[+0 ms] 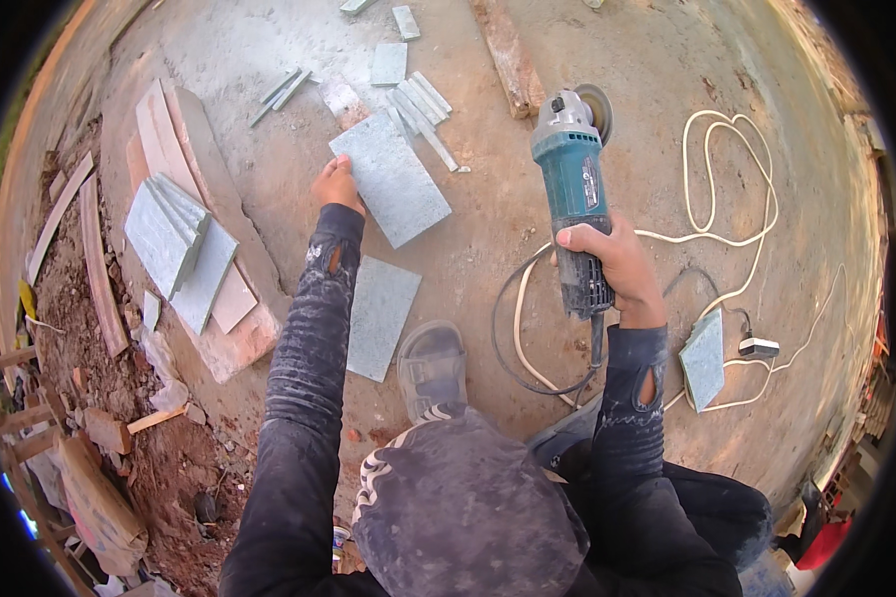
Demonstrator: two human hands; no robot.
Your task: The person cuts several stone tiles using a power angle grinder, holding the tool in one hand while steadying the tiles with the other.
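Note:
My right hand [622, 264] is wrapped round the body of a teal and grey angle grinder [573, 179]. The grinder stands out away from me, its disc [596, 113] at the far end, a dark cord leaving its rear. My left hand [339, 187] grips the left edge of a grey-green stone tile [392, 179], thumb on top and the other fingers mostly hidden. A second tile [380, 316] lies flat on the concrete nearer to me. Beyond the held tile are several narrow cut strips [423, 107] and a small offcut [389, 64].
Several tiles [174, 239] lean on boards [194, 149] at the left, beside rubble and soil [184, 468]. A wooden plank [508, 55] lies at the far side. On the right, a cream cord [712, 239] loops towards a socket block [758, 347] and another tile [704, 360].

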